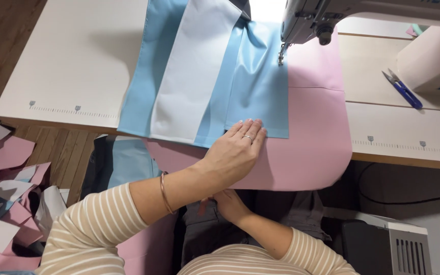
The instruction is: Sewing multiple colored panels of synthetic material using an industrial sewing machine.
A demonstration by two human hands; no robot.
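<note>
My left hand (236, 147) lies flat, fingers together, on the near edge of the light blue fabric (258, 86) where it overlaps the pink fabric (311, 132). A white strip (192, 71) lies on the blue fabric to the left. The sewing machine head (309, 23) and its needle (281, 53) stand over the blue fabric's right edge. My right hand (228, 203) is below the table edge near my lap, partly hidden by my left forearm; it touches the underside of the hanging pink fabric.
Blue-handled snips (403, 90) lie on the table (77, 61) at the right. A pile of pink, white and blue fabric scraps (6, 198) covers the floor at left. A grey box with a vent (388, 244) stands at lower right.
</note>
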